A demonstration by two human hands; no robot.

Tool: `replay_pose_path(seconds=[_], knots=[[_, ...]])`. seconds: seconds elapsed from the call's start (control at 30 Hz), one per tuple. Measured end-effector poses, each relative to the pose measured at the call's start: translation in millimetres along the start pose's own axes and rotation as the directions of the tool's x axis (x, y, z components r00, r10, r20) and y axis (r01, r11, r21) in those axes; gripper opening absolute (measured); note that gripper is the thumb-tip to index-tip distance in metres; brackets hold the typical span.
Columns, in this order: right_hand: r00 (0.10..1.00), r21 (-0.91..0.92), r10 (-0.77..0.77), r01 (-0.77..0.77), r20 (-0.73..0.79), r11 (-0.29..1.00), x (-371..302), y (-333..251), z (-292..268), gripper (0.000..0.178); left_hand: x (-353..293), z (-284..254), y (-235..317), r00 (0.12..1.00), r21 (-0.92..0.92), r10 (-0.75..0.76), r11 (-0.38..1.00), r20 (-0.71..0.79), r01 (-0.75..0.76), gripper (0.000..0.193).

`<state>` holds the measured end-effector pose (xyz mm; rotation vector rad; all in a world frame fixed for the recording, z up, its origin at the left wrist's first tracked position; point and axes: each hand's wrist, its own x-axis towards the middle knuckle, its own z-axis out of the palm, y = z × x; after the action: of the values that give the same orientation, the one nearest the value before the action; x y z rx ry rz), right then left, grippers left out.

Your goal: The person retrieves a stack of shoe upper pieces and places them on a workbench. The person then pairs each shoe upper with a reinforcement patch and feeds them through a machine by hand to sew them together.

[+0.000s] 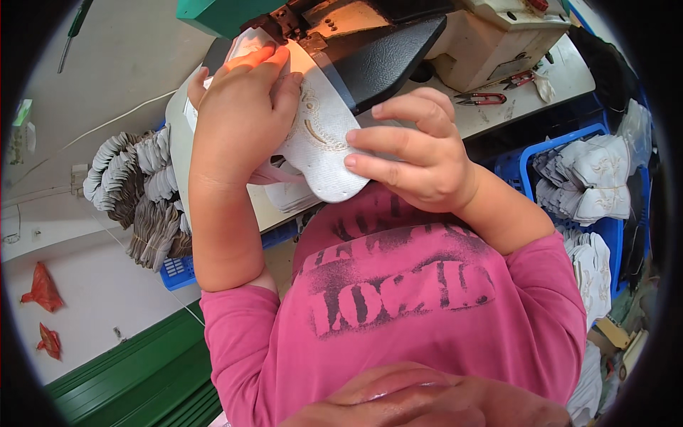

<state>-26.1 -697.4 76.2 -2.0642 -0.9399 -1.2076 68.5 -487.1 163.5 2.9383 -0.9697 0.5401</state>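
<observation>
A white, curved fabric piece (329, 153), like a shoe upper with tan embroidery and small holes, lies under the sewing machine's head (288, 25). My left hand (245, 110) rests on its far left part, fingers spread and stretched toward the lit machine parts. What lies under that palm is hidden. At the near right edge of the piece, my right hand (420, 146) has its thumb and forefinger on the rim, its other fingers raised and curled. More white pieces (292, 196) lie stacked beneath it on the table.
A black padded plate (391, 60) sits right of the work. Red-handled thread snips (480, 98) lie on the table beyond. Bundled pieces (153, 188) stand at the left, and a blue crate (530, 160) holds further bundles (587, 178) at the right.
</observation>
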Motion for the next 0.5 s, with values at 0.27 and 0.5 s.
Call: replay_pose_path(seconds=[0.27, 0.5], knots=[[0.998, -0.071, 0.045, -0.048, -0.040, 0.996, 13, 12, 13, 0.026, 1, -6, 0, 0.999, -0.056, -0.005, 0.998, 0.035, 0.007, 0.039], [0.991, -0.039, 0.127, -0.128, -0.028, 0.991, 21, 18, 24, 0.022, -1, -6, -3, 0.995, -0.079, -0.035, 0.996, 0.089, 0.042, 0.046]])
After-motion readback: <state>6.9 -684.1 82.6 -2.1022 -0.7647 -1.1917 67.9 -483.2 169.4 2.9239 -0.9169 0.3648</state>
